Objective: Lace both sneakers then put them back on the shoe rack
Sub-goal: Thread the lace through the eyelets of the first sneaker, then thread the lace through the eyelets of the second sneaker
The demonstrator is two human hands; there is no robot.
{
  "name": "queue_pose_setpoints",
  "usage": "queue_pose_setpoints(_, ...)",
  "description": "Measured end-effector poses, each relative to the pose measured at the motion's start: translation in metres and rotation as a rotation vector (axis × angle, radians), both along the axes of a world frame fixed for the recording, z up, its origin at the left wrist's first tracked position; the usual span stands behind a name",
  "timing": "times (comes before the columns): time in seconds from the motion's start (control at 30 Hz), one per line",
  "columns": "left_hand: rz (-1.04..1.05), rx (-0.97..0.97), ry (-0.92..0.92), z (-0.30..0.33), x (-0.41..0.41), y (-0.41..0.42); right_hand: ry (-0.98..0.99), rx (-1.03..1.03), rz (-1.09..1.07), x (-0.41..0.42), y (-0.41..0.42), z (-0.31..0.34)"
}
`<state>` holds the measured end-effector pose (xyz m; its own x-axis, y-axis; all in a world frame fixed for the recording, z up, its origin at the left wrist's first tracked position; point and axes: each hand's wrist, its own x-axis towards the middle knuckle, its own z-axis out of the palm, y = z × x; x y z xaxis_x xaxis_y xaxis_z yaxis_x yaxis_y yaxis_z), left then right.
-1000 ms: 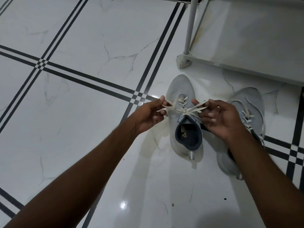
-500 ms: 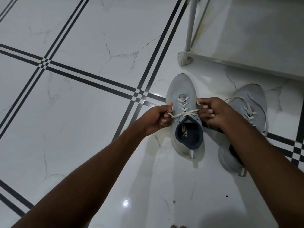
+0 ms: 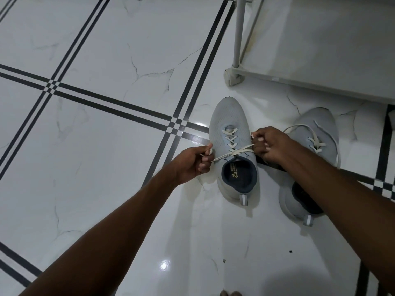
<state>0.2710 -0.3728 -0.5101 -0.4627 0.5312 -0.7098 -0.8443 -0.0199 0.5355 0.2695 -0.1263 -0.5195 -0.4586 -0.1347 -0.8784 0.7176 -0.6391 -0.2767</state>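
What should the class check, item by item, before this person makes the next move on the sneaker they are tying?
1. Left hand grips one lace end: ok.
2. Right hand grips the other end: ok.
3. Lace crossed and taut over the near sneaker: ok.
4. Bow finished: not ok.
5. Far sneaker laced and tied: not ok, lace hangs loose.
6. Shoe rack shelf free: cannot tell, partly out of view.

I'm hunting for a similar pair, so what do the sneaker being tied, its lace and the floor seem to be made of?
Sneaker: apparently a light grey knit or mesh fabric, matte, with tiny perforations over the toe; darker padded textile lining.
Lace: flat, cream, woven-looking, probably cotton or polyester.
Floor: glossy white tile with grey marble-like veins and dark stripes; it reflects the lamp, so polished ceramic or stone, I can't tell which.
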Motion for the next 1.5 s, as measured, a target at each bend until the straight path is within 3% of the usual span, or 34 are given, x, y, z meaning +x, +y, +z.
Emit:
queue_pose_setpoints(0.27, -0.005, -0.193, 0.098, -0.002, -0.011, 0.000, 0.116, 0.317, 0.062, 0.005, -0.015, -0.008)
queue_pose_setpoints(0.37, 0.028, -0.312, 0.165, 0.001, -0.025, -0.004, 0.166, 0.340, 0.172, 0.007, -0.008, 0.001)
queue_pose_setpoints(0.43, 0.041, -0.455, 0.236, 0.010, -0.041, -0.011, 0.191, 0.403, 0.306, 0.003, 0.005, 0.018)
queue_pose_setpoints(0.53, -0.054, -0.700, 0.567, 0.032, -0.065, -0.006, 0.271, 0.715, 0.687, -0.006, 0.030, 0.047)
queue_pose_setpoints(0.6, -0.144, -0.696, 0.729, 0.052, -0.075, 0.020, 0.357, 0.826, 0.916, -0.006, 0.049, 0.071)
queue_pose_setpoints(0.73, -0.470, -0.598, 0.852, 0.077, -0.071, 0.095, 0.551, 1.024, 1.102, 0.011, 0.091, 0.107)
queue_pose_setpoints(0.93, -0.965, -0.504, 1.143, 0.079, -0.032, 0.182, 0.649, 1.284, 1.131, 0.086, 0.139, 0.097)
queue_pose_setpoints(1.0, -1.000, -0.483, 1.265, 0.070, -0.017, 0.195, 0.608, 1.265, 1.030, 0.109, 0.144, 0.085)
queue_pose_setpoints(1.17, -0.994, -0.520, 1.294, 0.042, 0.014, 0.204, 0.492, 1.199, 0.670, 0.137, 0.138, 0.066)
queue_pose_setpoints(1.37, -0.879, -0.537, 1.220, 0.040, 0.020, 0.204, 0.449, 1.263, 0.887, 0.141, 0.146, 0.064)
queue_pose_setpoints(1.5, -0.963, -0.572, 1.318, 0.046, 0.014, 0.201, 0.495, 1.406, 0.888, 0.143, 0.143, 0.062)
